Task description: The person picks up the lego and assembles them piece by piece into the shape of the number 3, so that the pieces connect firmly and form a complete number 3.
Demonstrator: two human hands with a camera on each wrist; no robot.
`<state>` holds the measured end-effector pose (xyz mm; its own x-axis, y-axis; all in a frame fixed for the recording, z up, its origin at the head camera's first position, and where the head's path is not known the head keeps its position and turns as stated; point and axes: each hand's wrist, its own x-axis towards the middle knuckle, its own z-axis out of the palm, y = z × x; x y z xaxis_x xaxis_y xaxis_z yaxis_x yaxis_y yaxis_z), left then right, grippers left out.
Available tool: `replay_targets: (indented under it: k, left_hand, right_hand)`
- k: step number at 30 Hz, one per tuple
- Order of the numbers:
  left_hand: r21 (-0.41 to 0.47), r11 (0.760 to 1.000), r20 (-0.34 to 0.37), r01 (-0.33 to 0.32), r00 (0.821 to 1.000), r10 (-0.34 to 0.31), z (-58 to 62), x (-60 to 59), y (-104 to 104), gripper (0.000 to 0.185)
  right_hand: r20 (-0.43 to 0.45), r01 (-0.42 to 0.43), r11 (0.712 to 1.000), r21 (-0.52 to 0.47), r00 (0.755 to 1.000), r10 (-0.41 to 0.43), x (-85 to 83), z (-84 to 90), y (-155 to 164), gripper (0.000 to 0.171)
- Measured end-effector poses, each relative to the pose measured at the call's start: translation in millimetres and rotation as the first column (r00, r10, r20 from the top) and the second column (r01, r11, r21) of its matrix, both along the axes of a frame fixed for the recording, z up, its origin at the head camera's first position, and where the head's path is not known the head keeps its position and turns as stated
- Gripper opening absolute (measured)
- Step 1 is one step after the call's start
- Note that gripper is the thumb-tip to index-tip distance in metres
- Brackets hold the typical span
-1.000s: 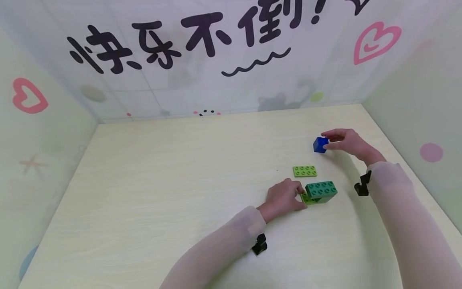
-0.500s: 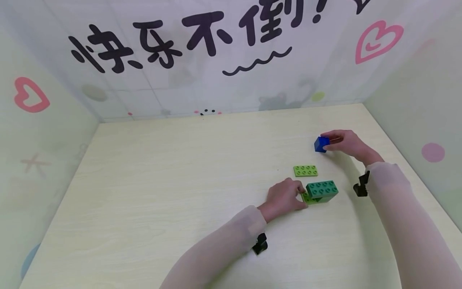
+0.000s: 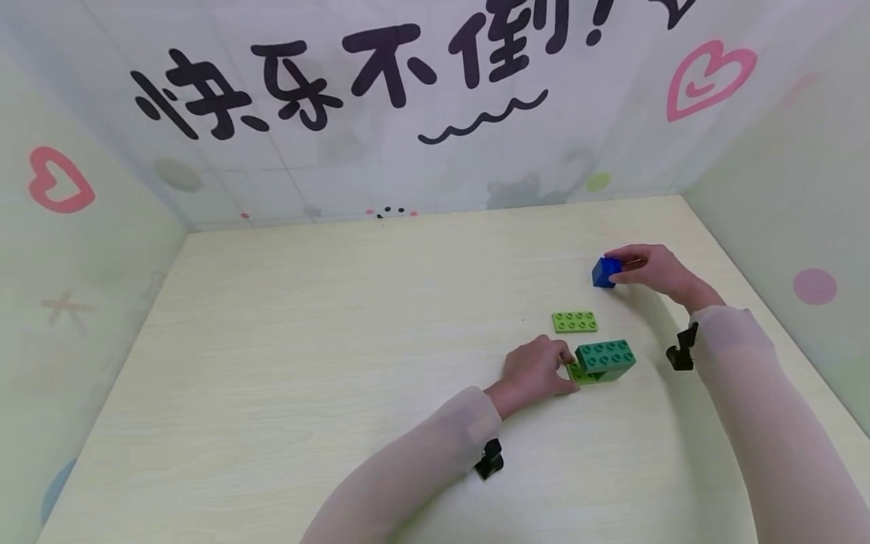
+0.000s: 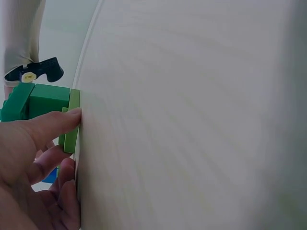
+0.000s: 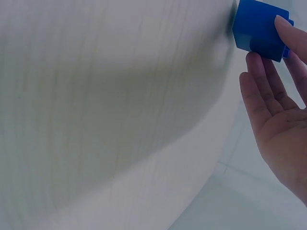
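My left hand (image 3: pixel 535 370) pinches the left end of a lime green flat building plate (image 3: pixel 579 374) between thumb and fingers. On that plate stands a darker green studded brick (image 3: pixel 606 355), raised over it and overhanging toward the hand. In the left wrist view the thumb lies along the edge of the lime plate (image 4: pixel 72 132), close to the tabletop. Farther back, my right hand (image 3: pixel 655 268) holds a blue brick (image 3: pixel 605 273) by its right side with thumb and fingers. The right wrist view shows the blue brick (image 5: pixel 261 28) with its studs on the side toward the fingers.
A second lime green plate (image 3: pixel 575 323) lies flat between the two hands, just behind the green build. The pale wooden table (image 3: pixel 306 340) stretches left. Printed cloth walls (image 3: pixel 381 166) stand at the back and both sides. A black wrist camera (image 3: pixel 683 347) sits under the right cuff.
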<state>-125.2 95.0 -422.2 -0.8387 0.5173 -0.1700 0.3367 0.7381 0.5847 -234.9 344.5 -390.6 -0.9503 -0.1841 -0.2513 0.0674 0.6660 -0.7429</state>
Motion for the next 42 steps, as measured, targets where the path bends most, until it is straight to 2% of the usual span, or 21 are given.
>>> replay_targets:
  k: [30,38,42]
  left_hand:
    - [0.013,1.000,0.000,0.003,1.000,-0.003,-3.0,-0.7,1,0.034]
    - [0.026,1.000,-0.003,0.005,1.000,-0.005,-2.1,-0.4,0,0.034]
    - [0.023,1.000,-0.003,0.005,1.000,-0.004,-2.4,-0.8,1,0.035]
  right_hand:
    - [-0.074,-0.090,0.996,0.018,0.993,0.091,30.6,38.2,-6,0.048]
    - [-0.129,-0.122,0.991,0.051,0.983,0.128,39.8,48.4,-10,0.043]
    - [-0.158,-0.168,0.985,0.048,0.972,0.173,44.4,52.5,-12,0.043]
